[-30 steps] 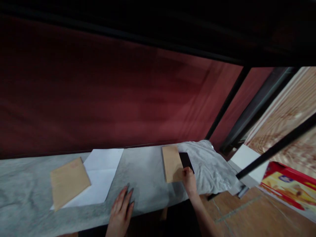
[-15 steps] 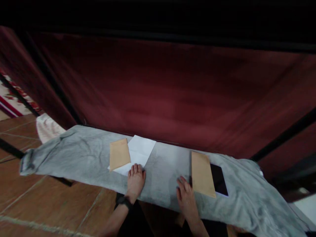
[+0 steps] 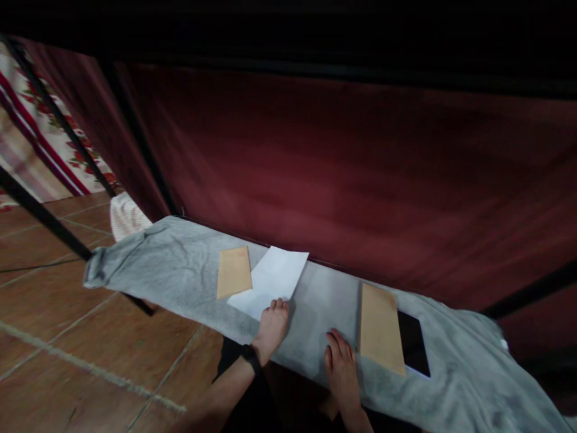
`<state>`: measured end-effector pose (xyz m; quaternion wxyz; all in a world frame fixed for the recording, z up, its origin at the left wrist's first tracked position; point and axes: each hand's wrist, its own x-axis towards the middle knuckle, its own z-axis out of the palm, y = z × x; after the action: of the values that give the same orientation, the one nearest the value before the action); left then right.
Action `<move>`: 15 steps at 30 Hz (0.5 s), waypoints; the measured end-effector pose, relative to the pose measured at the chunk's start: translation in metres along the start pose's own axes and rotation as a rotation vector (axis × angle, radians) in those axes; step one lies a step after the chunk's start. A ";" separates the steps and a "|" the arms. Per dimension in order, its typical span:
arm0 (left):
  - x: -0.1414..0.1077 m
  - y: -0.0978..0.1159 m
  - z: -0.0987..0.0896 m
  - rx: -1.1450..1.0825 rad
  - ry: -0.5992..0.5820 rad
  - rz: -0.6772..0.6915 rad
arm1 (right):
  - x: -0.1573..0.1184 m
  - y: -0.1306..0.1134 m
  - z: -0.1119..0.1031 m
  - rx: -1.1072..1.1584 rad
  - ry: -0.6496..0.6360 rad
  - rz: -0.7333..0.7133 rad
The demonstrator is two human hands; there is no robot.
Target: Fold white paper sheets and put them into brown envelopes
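The right grip [image 3: 341, 367] rests loosely spread on the grey cloth [image 3: 315, 313], just beside the right-hand brown envelope [image 3: 381, 328]. The left grip [image 3: 273, 328] has its fingers together at the near edge of the white sheet [image 3: 277, 273]; whether they pinch it, I cannot tell. Light, flat pressure should avoid creases; beyond, the left-hand brown envelope [image 3: 234, 272] overlaps the sheet.

A red curtain [image 3: 315, 174] hangs behind; at left, 3 black bars [image 3: 45, 218] slant near flowered fabric [image 3: 38, 138] and brown tiles [image 3: 103, 343].
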<state>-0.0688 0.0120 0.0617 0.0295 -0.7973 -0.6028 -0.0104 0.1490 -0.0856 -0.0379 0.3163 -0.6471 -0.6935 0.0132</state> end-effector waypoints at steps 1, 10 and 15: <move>-0.006 0.015 0.000 -0.018 -0.003 0.024 | 0.002 0.001 0.001 0.065 0.005 0.040; -0.040 0.126 0.012 -0.194 -0.040 0.171 | 0.048 0.015 -0.005 0.472 0.036 0.483; -0.043 0.132 0.011 -0.420 -0.029 0.228 | 0.065 0.026 -0.002 0.393 0.020 0.421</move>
<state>0.0460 -0.0648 0.0434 -0.1446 -0.8490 -0.4936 -0.1206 0.1757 -0.0236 -0.0199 0.4328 -0.7033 -0.5248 0.2065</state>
